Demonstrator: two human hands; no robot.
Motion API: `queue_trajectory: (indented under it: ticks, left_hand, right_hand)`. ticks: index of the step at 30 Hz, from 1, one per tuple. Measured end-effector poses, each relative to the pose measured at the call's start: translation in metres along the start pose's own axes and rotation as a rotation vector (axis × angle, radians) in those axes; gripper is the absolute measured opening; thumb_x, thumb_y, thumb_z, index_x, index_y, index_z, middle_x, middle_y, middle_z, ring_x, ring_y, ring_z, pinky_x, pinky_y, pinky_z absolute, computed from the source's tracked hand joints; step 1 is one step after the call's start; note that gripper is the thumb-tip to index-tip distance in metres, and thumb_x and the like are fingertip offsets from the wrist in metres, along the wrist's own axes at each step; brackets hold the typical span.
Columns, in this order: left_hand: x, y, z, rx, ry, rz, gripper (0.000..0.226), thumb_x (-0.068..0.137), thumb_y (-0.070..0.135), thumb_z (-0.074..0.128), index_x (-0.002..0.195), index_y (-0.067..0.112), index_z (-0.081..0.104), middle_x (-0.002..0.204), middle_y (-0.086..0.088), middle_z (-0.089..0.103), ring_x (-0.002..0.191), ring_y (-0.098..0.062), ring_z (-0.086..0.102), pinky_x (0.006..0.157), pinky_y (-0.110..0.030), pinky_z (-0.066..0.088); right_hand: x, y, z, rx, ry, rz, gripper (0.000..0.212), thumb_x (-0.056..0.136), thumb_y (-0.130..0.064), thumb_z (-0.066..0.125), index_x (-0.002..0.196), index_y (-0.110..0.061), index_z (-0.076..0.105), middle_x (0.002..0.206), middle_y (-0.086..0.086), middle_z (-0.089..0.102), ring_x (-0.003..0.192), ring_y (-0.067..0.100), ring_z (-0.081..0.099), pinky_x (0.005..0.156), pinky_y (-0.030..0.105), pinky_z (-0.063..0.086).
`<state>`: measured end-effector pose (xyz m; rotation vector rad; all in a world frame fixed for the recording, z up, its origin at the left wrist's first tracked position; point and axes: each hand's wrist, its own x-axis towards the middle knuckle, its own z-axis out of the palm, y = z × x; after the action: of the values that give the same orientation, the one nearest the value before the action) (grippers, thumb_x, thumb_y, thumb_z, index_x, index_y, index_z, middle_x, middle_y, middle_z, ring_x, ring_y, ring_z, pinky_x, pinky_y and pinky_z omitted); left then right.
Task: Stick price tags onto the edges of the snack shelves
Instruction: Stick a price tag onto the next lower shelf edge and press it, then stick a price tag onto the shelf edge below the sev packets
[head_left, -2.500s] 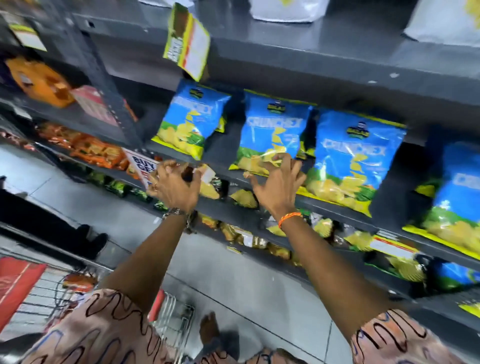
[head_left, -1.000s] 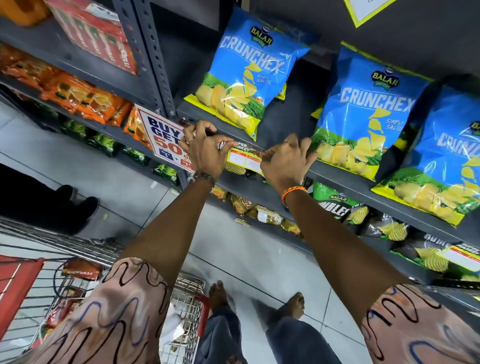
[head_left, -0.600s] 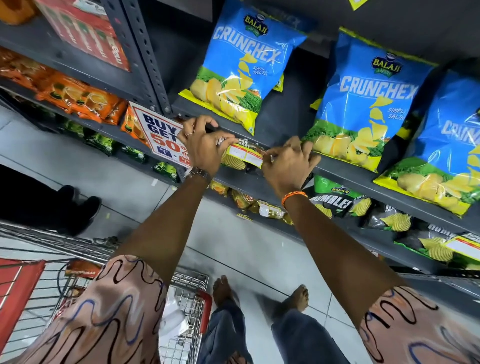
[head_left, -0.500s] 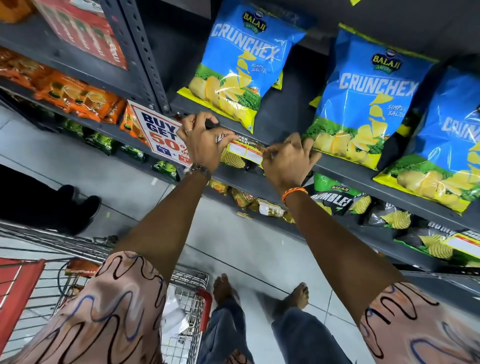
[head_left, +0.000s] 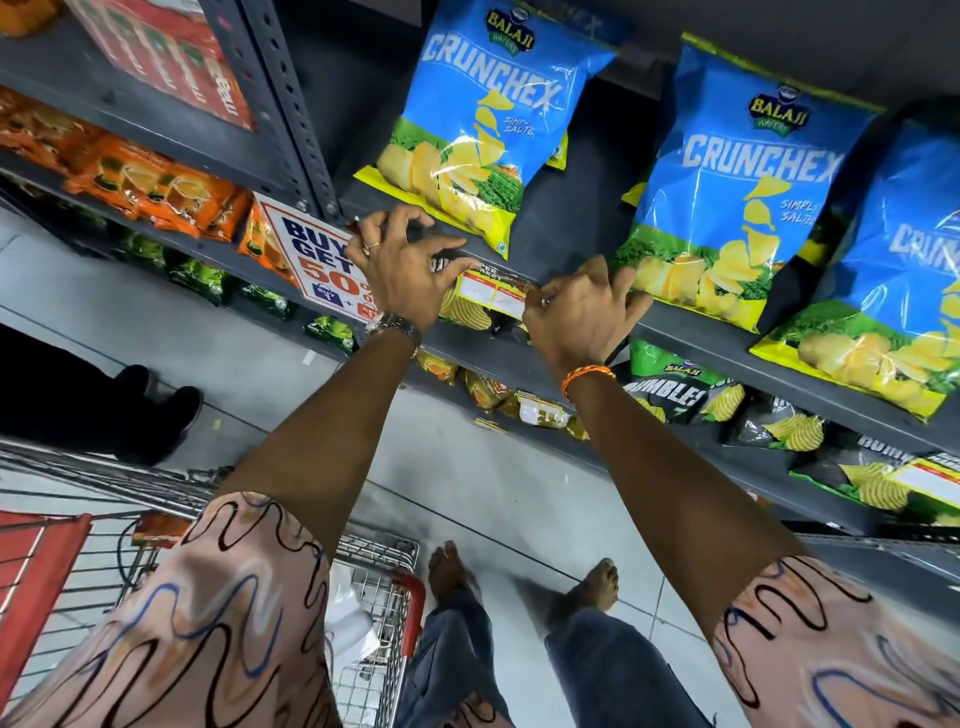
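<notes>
A yellow-edged price tag (head_left: 491, 295) with white and red fields lies along the front edge of the grey snack shelf (head_left: 696, 332). My left hand (head_left: 402, 265) pinches its left end with thumb and fingers. My right hand (head_left: 576, 312) holds its right end, fingers curled over the shelf edge. Blue Crunchex chip bags (head_left: 488, 114) stand on the shelf just above the tag. Whether the tag is stuck down I cannot tell.
A "Buy Get 50%" sign (head_left: 317, 260) hangs left of my left hand by the perforated upright (head_left: 291, 104). Orange packets (head_left: 156, 182) fill the left shelf, dark chip bags (head_left: 675, 389) the lower one. A wire trolley (head_left: 374, 587) stands below beside my feet.
I leaned closer to the shelf edge; both hands went from reaching at the bags to gripping the tag's two ends, and over the last second they barely shifted.
</notes>
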<state>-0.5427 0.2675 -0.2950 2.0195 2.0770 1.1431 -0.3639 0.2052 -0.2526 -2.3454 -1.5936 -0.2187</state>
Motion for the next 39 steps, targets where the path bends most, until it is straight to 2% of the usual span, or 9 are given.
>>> queue_trajectory:
  ticks: [7, 11, 15, 22, 29, 32, 35, 37, 39]
  left_hand:
    - [0.003, 0.000, -0.008, 0.024, -0.093, 0.026, 0.038, 0.079, 0.071, 0.059, 0.097, 0.045, 0.078, 0.125, 0.007, 0.058, 0.121, -0.029, 0.042, 0.095, -0.041, 0.023]
    - [0.002, -0.005, -0.009, 0.044, -0.092, 0.058, 0.029, 0.083, 0.064, 0.060, 0.102, 0.048, 0.075, 0.127, 0.008, 0.056, 0.119, -0.023, 0.032, 0.094, -0.043, 0.025]
    - [-0.001, -0.009, -0.009, 0.045, -0.086, 0.071, 0.023, 0.083, 0.050, 0.070, 0.106, 0.049, 0.074, 0.124, 0.006, 0.057, 0.117, -0.021, 0.029, 0.091, -0.040, 0.021]
    - [-0.007, -0.001, -0.027, 0.054, -0.208, 0.048, 0.049, 0.081, 0.013, 0.067, 0.116, 0.046, 0.071, 0.126, 0.006, 0.055, 0.120, -0.030, 0.038, 0.093, -0.049, 0.034]
    - [0.008, 0.050, -0.093, -0.300, 0.120, -0.048, 0.046, 0.080, 0.012, 0.072, 0.116, 0.041, 0.070, 0.113, 0.006, 0.060, 0.111, -0.029, 0.048, 0.095, -0.045, 0.043]
    - [0.040, 0.093, -0.125, -0.798, 0.181, -0.178, 0.042, 0.075, 0.021, 0.076, 0.110, 0.042, 0.068, 0.105, 0.005, 0.064, 0.102, -0.021, 0.061, 0.095, -0.045, 0.051]
    - [0.070, 0.147, -0.156, -1.298, 0.060, -0.422, 0.045, 0.070, 0.026, 0.080, 0.113, 0.029, 0.070, 0.098, -0.003, 0.065, 0.089, -0.013, 0.063, 0.092, -0.034, 0.049]
    - [0.084, 0.176, -0.168, -1.417, -0.100, -0.503, 0.048, 0.070, 0.021, 0.086, 0.115, 0.014, 0.069, 0.103, -0.010, 0.067, 0.088, -0.011, 0.067, 0.094, -0.028, 0.052]
    - [0.091, 0.196, -0.178, -1.480, -0.238, -0.485, 0.054, 0.055, 0.036, 0.093, 0.102, 0.015, 0.075, 0.106, -0.015, 0.073, 0.104, -0.027, 0.069, 0.105, -0.045, 0.049]
  right_hand:
    - [0.004, -0.001, -0.006, 0.085, -0.009, -0.089, 0.029, 0.073, -0.038, 0.072, 0.100, -0.029, 0.079, 0.104, 0.000, 0.060, 0.109, 0.034, 0.049, 0.093, 0.049, 0.031]
    - [0.012, -0.017, 0.003, 0.013, -0.047, -0.218, 0.042, 0.068, -0.061, 0.078, 0.094, -0.028, 0.078, 0.103, -0.002, 0.063, 0.111, 0.032, 0.048, 0.090, 0.047, 0.026]
    - [0.020, -0.016, 0.011, -0.025, -0.019, -0.260, 0.035, 0.074, -0.057, 0.075, 0.089, -0.026, 0.077, 0.099, -0.002, 0.063, 0.110, 0.032, 0.048, 0.086, 0.046, 0.029]
    - [0.010, -0.005, -0.009, 0.097, 0.028, -0.264, 0.031, 0.082, -0.053, 0.060, 0.086, -0.028, 0.077, 0.095, -0.007, 0.065, 0.102, 0.031, 0.050, 0.084, 0.043, 0.030]
    - [-0.004, 0.020, -0.131, 0.502, 0.447, -0.182, 0.018, 0.081, -0.045, 0.063, 0.082, -0.033, 0.076, 0.094, -0.011, 0.066, 0.094, 0.025, 0.049, 0.079, 0.035, 0.024]
    - [0.015, 0.013, -0.211, 0.608, 0.672, -0.248, 0.010, 0.083, -0.037, 0.070, 0.081, -0.029, 0.076, 0.093, -0.007, 0.066, 0.090, 0.027, 0.051, 0.077, 0.035, 0.025]
    - [0.041, 0.007, -0.280, 0.669, 0.800, -0.281, 0.010, 0.086, -0.038, 0.071, 0.085, -0.029, 0.076, 0.095, -0.006, 0.065, 0.094, 0.028, 0.052, 0.079, 0.039, 0.030]
    - [0.063, 0.003, -0.315, 0.654, 0.713, -0.305, 0.019, 0.083, -0.049, 0.069, 0.091, -0.033, 0.076, 0.105, -0.008, 0.062, 0.106, 0.026, 0.051, 0.084, 0.039, 0.030]
    - [0.085, 0.001, -0.341, 0.540, 0.517, -0.353, 0.036, 0.077, -0.063, 0.068, 0.100, -0.037, 0.076, 0.118, -0.010, 0.056, 0.117, 0.026, 0.046, 0.091, 0.044, 0.031]
